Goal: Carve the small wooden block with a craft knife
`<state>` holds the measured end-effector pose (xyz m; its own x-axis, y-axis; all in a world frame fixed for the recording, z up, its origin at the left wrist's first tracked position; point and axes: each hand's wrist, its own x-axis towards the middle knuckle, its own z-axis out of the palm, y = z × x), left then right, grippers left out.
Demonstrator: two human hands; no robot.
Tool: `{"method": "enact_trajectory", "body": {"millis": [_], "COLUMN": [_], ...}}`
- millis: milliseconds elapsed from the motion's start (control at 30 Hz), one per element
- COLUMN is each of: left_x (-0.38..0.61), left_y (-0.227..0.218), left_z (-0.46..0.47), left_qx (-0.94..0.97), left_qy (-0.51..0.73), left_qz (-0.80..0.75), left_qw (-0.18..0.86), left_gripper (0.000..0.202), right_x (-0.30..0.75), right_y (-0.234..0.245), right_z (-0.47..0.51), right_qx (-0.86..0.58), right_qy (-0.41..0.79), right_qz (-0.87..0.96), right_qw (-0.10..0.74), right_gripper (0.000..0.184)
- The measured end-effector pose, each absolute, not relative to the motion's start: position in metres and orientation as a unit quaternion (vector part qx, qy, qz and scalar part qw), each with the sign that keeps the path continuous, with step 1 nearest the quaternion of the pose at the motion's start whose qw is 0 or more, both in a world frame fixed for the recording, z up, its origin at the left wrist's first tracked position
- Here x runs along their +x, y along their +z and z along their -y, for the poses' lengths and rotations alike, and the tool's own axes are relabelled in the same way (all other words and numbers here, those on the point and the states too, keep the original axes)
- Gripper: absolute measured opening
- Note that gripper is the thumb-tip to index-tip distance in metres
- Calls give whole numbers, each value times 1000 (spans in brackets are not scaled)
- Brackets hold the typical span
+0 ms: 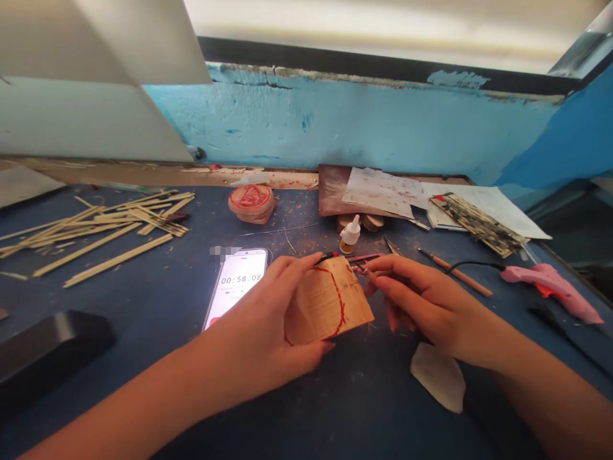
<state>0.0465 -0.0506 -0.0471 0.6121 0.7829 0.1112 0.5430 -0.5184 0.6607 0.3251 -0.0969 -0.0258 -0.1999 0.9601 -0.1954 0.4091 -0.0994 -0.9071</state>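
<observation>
My left hand (272, 313) grips a thin tan wood piece (330, 300) marked with a curved red line, holding it just above the dark blue table (143, 300). My right hand (421, 300) is closed in a pinch at the piece's right upper edge, on a small thin tool (363, 263) that I cannot make out clearly. A cut-off pale scrap (439, 375) lies below my right wrist. A phone (237, 284) showing a timer lies just left of my left hand.
Bamboo sticks (105, 227) lie scattered at the left. A round wooden stack (251, 202), a small glue bottle (350, 233), papers (383, 188), a stick bundle (479, 223), a brush (454, 271) and a pink glue gun (550, 287) sit behind. A black object (48, 348) rests lower left.
</observation>
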Motion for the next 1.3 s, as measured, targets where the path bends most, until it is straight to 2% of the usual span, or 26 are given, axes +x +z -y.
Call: {"method": "enact_trajectory", "body": {"millis": [200,433,533,633,767,900,1067,1133,1233,1300], "left_x": [49,47,49,48,46,48,53,54,55,57], "left_y": [-57,-45,-48,-54,-50,-38,-32,-32,-31,-30], "left_z": [50,56,56,52,52,58,60,60,62,65], "left_qx": [873,889,898,917,939,927,912,906,904,906], "left_qy": [236,239,281,277,236,270,312,326,337,335], "left_qz": [-347,-301,-287,-270,-229,-229,-220,-219,-212,-207], "left_qw": [247,249,178,99,97,123,151,159,155,157], "left_gripper": [92,93,83,72,75,35,31,30,28,27], "right_x": [321,325,329,332,333,337,347,350,353,355], "right_y": [-29,-17,-14,-14,-14,-7,5,5,-2,-7], "right_z": [101,104,107,109,105,103,112,112,105,99], "right_qx": [-510,-478,-456,-438,-463,-467,-447,-458,-483,-490], "right_qy": [540,570,582,583,563,536,547,544,526,519], "right_qz": [574,590,576,549,544,562,576,565,536,521], "right_qw": [346,315,349,408,416,423,411,417,450,467], "right_gripper": [32,23,17,19,26,26,41,37,13,7]}}
